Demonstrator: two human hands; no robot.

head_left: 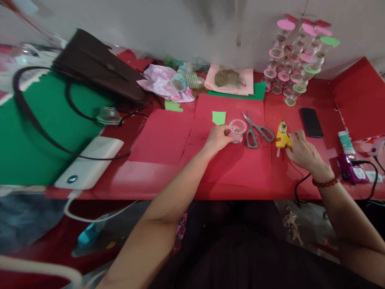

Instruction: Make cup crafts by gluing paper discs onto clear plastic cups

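My left hand (219,138) pinches a small clear plastic cup (237,127) with a flared rim, with pink at its base, above red paper. My right hand (303,150) is closed around the handle of a yellow glue gun (282,135); a clear glue stick (278,152) juts from its rear end, and its nozzle points away from me. Between the hands lie grey-handled scissors (255,130), blades partly apart. A light green paper scrap (219,118) sits just beyond my left hand.
Sheets of red paper (162,136) cover the table. A black phone (311,122), a glue stick tube (346,143) and a purple device (352,168) are at right. Strung plastic cups (296,60) hang behind. A white power bank (90,162) and a dark bag (99,64) lie left.
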